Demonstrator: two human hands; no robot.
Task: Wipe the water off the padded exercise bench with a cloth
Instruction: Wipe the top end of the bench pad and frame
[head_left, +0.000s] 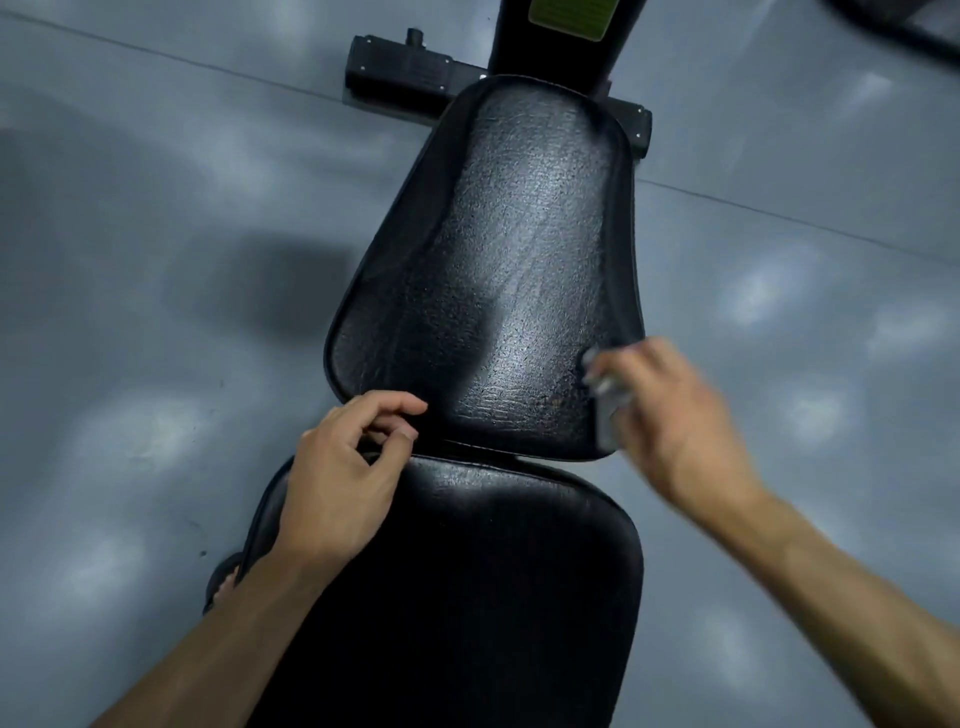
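Padded exercise bench: black, two cushions end to end, centre of view, running away from the wearer; grained upholstery on far cushion, with a glossy sheen.
Near cushion: broader, dark, separated from far cushion by a narrow gap.
Cloth: grey, blurred, at the near right corner of the far cushion; bunched, apparently touching the padding.
Right hand: motion-blurred, fingers curled round the cloth, at the cushion's right edge.
Left hand: resting at the gap on the bench's left side, fingers loosely bent, fingertips on the far cushion's near edge, holding nothing.
Frame base: black crossbar beyond the far cushion.
Floor: grey, patchy reflections.
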